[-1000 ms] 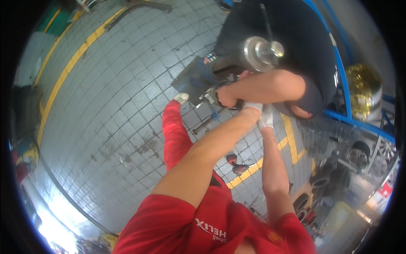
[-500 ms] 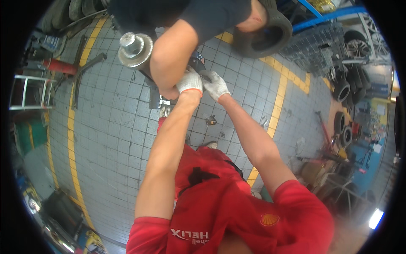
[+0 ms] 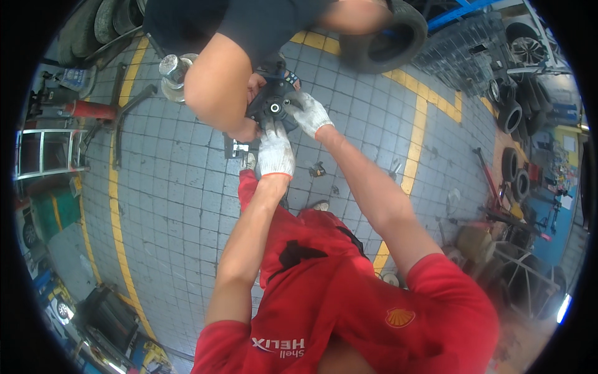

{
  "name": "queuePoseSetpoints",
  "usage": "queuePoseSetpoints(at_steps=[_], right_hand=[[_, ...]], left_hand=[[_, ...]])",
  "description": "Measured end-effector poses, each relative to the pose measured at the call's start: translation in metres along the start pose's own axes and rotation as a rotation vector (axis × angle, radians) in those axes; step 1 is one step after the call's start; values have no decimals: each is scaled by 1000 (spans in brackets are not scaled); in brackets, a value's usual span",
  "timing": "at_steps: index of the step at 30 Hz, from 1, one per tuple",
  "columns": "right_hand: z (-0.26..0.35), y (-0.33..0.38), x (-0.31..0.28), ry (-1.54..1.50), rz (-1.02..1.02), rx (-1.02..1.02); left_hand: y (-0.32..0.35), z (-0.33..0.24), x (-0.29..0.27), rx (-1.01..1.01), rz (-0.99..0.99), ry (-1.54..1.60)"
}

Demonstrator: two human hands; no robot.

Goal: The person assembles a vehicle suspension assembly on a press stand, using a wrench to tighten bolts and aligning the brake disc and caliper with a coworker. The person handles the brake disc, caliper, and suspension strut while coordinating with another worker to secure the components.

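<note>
Both my hands wear white knit gloves. My left hand presses against the underside of a dark round metal part with a small bright hole at its middle. From the right, my right hand grips the edge of that same part. A second person in dark clothing leans in from the top; their bare forearm and hand hold the part from the left. A shiny metal cone-shaped fitting sits just left of that arm.
Grey tiled floor with yellow lines. A tyre lies at the top, more tyres stacked at right. Small loose parts lie on the floor below the hands. Red jack and a ladder at left.
The view has swung, so the hands and part now sit higher and more central. My gloved hands have closed in on the dark part, where the other person's arm also holds it.
</note>
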State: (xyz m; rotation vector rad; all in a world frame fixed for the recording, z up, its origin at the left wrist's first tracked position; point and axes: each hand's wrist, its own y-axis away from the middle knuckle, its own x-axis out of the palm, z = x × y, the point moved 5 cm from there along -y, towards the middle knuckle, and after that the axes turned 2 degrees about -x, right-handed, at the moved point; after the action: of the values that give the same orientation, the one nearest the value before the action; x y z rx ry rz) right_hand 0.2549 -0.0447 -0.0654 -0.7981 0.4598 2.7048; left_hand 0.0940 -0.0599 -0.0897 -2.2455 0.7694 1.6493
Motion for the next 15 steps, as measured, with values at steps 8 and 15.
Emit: queuePoseSetpoints(at_steps=[8, 15], right_hand=[[16, -5, -2, 30, 52, -39], [18, -20, -4, 2, 58, -30]], left_hand=[[-32, 14, 9, -93, -69, 174], [-51, 20, 22, -220, -89, 271]])
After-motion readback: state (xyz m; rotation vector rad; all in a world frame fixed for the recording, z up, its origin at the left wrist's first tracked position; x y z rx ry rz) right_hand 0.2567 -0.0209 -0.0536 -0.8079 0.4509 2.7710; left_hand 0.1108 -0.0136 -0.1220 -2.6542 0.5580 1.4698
